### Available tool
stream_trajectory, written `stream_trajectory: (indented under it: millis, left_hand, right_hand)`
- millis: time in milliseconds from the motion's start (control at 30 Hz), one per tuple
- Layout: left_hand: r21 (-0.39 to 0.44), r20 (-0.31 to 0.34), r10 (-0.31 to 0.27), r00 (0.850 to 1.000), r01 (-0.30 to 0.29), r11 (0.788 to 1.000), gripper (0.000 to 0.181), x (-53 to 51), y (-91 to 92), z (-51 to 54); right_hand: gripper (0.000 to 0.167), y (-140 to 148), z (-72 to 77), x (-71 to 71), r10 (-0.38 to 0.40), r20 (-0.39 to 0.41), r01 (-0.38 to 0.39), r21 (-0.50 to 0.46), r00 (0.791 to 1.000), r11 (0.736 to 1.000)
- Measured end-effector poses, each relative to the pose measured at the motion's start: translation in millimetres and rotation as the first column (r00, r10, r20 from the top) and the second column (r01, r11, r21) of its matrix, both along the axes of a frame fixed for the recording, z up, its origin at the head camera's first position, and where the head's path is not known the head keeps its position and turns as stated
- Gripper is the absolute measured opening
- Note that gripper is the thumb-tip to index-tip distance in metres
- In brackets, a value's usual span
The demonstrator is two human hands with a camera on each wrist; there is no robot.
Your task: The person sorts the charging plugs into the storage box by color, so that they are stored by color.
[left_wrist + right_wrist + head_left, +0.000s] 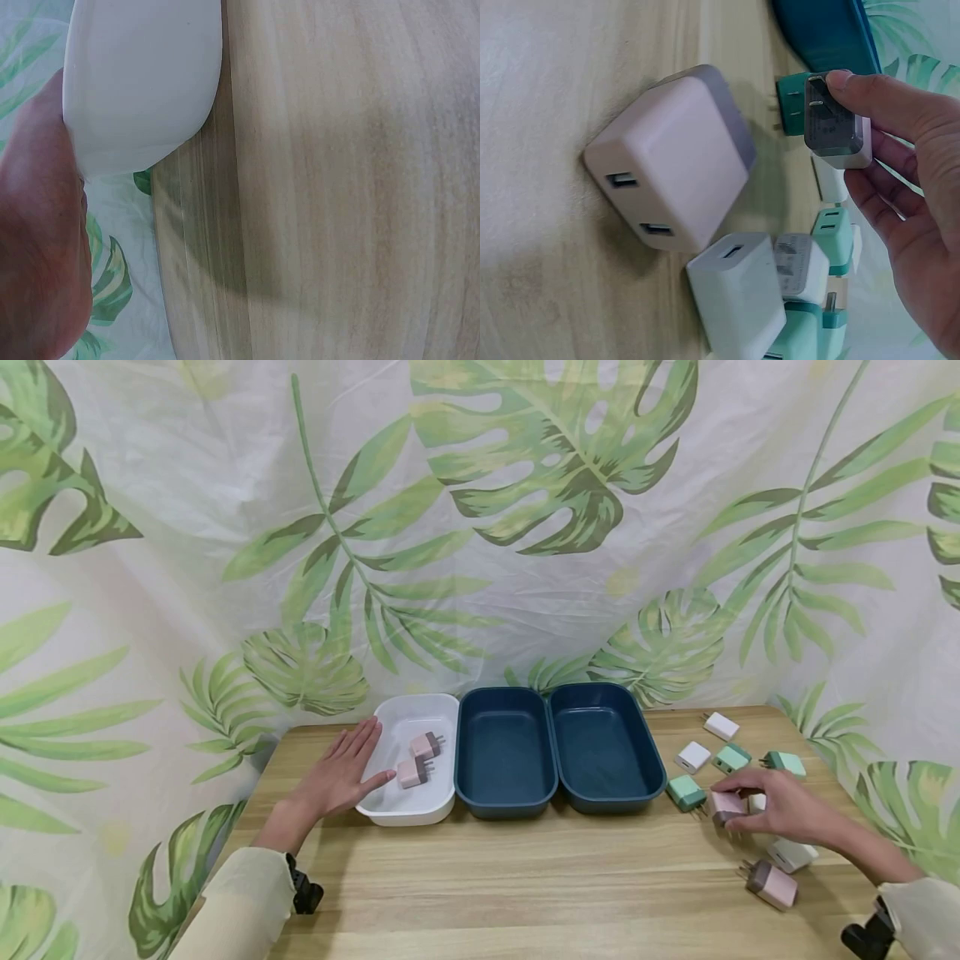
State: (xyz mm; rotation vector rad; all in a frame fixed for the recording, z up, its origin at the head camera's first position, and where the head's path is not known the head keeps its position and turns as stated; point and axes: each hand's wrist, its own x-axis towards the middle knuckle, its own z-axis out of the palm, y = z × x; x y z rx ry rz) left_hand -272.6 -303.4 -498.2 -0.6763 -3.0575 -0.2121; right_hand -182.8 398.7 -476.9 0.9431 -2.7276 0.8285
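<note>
Leaf-patterned cloth (480, 577) behind wooden table (525, 885)

From head, wide, fwd/down; from wrist cams (306, 889), close-up on white tray (408, 818) (L), pink charger (667, 165) (R), likewise in head view.

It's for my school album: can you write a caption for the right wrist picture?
Right hand pinching one charger, with a pink charger, white chargers and green chargers close by.
</note>
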Motion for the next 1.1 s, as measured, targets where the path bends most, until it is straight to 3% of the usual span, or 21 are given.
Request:
stream_trajectory:
  millis: [167, 400, 700, 1100]
  left_hand:
    - [-0.001, 0.000, 0.002, 1.000, -0.002, 1.000, 0.096, -0.4, 0.4, -0.2]
    - [0.002, 0.003, 0.004, 1.000, -0.004, 1.000, 0.096, -1.1, -0.1, -0.5]
    - [-0.004, -0.012, -0.001, 1.000, 0.001, 1.000, 0.095, -0.5, -0.2, -0.4]
    - [0.006, -0.007, 0.000, 1.000, 0.000, 1.000, 0.095, 0.2, 0.1, -0.8]
  right_hand:
    - [0.051, -2.2, 6.0, 0.2, 0.006, -0.088, -0.008, -0.020, 0.996, 1.000]
    - [0.051, -5.5, 20.3, 0.1, -0.001, -0.019, 0.000, -0.044, 1.000, 0.999]
    - [0.052, -15.9, 32.7, -2.9, 0.003, -0.098, -0.005, -0.022, 0.995, 1.000]
    - [0.052, -37.8, 46.6, -9.4, 0.024, -0.130, -0.028, -0.031, 0.991, 0.999]
